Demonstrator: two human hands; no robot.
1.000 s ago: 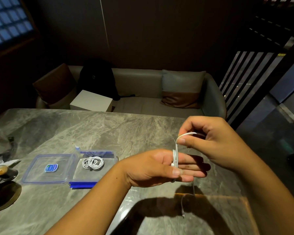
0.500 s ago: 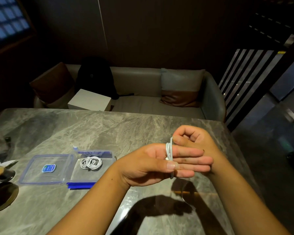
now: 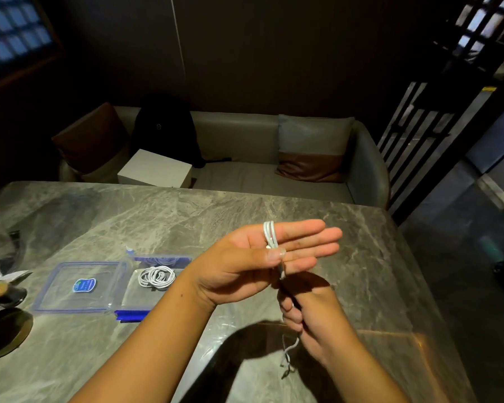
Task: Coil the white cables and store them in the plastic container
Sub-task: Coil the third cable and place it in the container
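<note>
Now you are winding a white cable (image 3: 270,235) round your flat left hand (image 3: 255,257).

Your left fingers (image 3: 306,242) lie straight with a few turns looped round them, the thumb pinning the turns; your right hand (image 3: 309,312), below, is curled round the loose tail, which dangles under it. Thin, soft and light, it will likely spring loose, so hold the bundle at the crossing when you slide it off. One coiled cable (image 3: 157,276) already lies in the open container (image 3: 157,298) on the table (image 3: 157,216), its lid (image 3: 79,286) alongside: two cables, one container.
</note>
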